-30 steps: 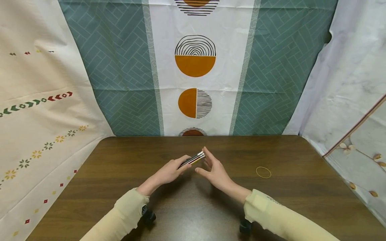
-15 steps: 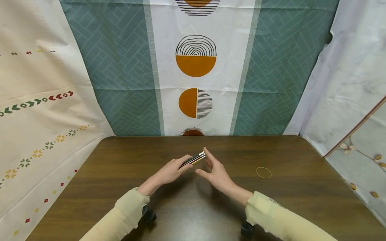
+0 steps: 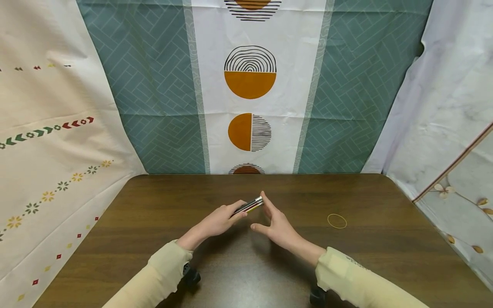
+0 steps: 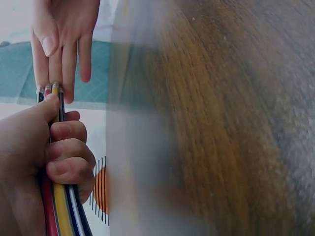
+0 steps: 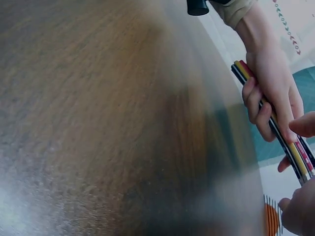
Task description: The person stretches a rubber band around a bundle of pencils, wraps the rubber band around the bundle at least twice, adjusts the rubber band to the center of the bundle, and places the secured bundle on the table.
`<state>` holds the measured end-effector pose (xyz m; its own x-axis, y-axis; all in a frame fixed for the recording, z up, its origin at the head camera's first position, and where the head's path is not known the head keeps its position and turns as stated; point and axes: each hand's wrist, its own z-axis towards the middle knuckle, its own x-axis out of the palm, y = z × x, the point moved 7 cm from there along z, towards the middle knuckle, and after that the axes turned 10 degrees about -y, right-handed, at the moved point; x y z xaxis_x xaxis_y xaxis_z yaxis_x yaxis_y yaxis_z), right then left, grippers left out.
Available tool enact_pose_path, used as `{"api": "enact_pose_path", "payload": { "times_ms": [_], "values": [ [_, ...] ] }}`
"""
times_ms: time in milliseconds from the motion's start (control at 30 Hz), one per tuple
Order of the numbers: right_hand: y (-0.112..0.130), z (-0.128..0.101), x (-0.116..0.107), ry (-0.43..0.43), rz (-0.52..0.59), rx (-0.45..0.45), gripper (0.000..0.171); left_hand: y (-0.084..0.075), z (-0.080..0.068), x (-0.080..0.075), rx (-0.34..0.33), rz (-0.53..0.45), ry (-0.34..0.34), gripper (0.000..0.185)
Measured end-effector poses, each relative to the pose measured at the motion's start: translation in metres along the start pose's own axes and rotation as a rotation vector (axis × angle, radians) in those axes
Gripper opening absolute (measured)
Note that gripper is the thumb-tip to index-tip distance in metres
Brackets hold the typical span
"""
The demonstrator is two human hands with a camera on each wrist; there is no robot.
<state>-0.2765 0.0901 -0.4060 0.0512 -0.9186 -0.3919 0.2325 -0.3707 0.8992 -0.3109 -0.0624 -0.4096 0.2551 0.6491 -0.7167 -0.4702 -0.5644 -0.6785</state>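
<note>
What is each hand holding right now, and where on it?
The left hand grips a bundle of pencils around its middle. The right hand holds nothing; its straight fingers touch the bundle's eraser end.

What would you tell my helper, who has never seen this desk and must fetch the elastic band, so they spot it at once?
Start at the dark wooden table and look right of the person's right hand. There the rubber band lies flat on bare wood, apart from the hands. It is a thin yellowish ring, unlike the straight bundle of pencils gripped in the left hand.

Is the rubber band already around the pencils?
No, the rubber band lies loose on the table, right of both hands, while the left hand grips the pencils.
</note>
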Motion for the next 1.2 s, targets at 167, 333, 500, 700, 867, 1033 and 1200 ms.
{"api": "enact_pose_path", "payload": {
  "times_ms": [167,333,500,700,867,1033,1200],
  "values": [
    [0.001,-0.001,0.000,-0.004,-0.016,-0.025,0.094,-0.001,0.000,0.002,0.009,0.008,0.007,0.027],
    [0.003,0.000,-0.005,-0.033,0.014,-0.046,0.083,-0.001,0.001,0.002,0.004,0.008,-0.005,0.027],
    [0.007,0.002,-0.011,-0.100,0.074,-0.037,0.072,-0.004,0.002,0.001,0.005,-0.005,-0.020,0.028],
    [0.011,-0.002,-0.012,-0.121,0.021,-0.019,0.070,-0.004,0.003,0.001,0.000,-0.023,-0.026,0.027],
    [0.012,-0.004,-0.013,-0.117,-0.042,-0.070,0.071,-0.006,0.002,0.002,-0.002,-0.051,0.001,0.026],
    [0.009,-0.008,-0.014,-0.110,-0.148,-0.119,0.071,-0.009,0.001,0.005,0.000,-0.055,0.033,0.026],
    [0.005,-0.011,-0.013,-0.062,-0.199,-0.131,0.076,-0.010,0.001,0.006,0.006,-0.020,0.033,0.026]
  ]
}}
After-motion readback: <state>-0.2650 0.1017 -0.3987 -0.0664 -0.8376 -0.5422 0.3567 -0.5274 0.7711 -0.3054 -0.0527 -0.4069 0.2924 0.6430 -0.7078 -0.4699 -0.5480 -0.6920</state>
